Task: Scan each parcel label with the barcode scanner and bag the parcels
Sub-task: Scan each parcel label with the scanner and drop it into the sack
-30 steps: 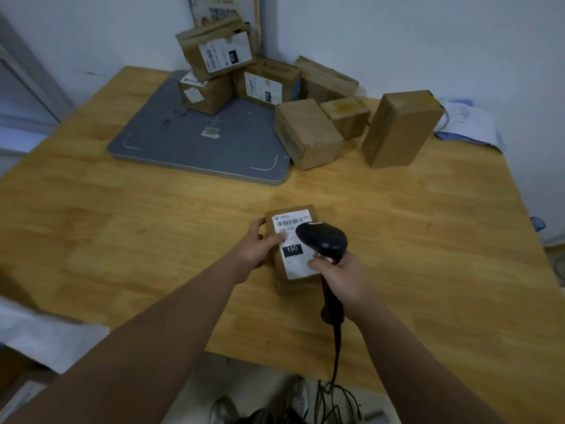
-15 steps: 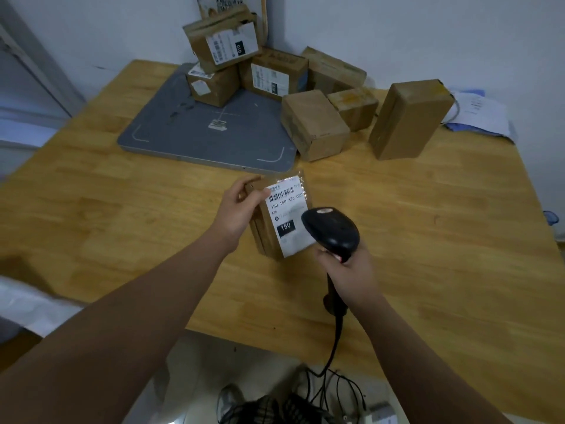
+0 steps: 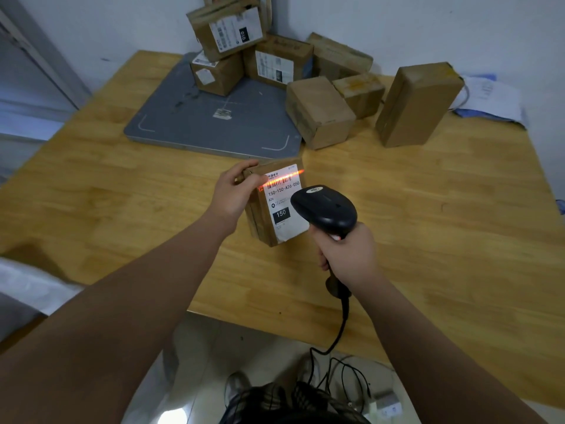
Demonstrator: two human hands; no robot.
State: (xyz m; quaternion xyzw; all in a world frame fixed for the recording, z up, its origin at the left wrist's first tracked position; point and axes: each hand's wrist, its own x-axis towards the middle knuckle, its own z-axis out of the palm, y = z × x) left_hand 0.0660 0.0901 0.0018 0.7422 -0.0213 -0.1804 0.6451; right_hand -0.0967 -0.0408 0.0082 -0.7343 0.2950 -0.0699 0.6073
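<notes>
My left hand (image 3: 234, 195) grips the top left edge of a small brown parcel (image 3: 260, 215), tilted up above the wooden table (image 3: 443, 224) with its white label (image 3: 282, 203) facing me. A red scan line lies across the barcode at the label's top. My right hand (image 3: 348, 255) is closed around the handle of a black barcode scanner (image 3: 325, 209), whose head points at the label from the lower right and covers the label's right edge. The scanner's cable hangs down past the table's front edge.
A grey flat scale plate (image 3: 214, 123) lies at the back left. Several brown parcels (image 3: 318, 111) stand on it and beside it against the wall. Papers (image 3: 489, 99) lie at the back right. A white bag (image 3: 27, 286) shows at the lower left, below the table.
The parcel has been lifted off the table and tilted upright toward me. The scanner rose with it, and a red scan line now lights the barcode.
</notes>
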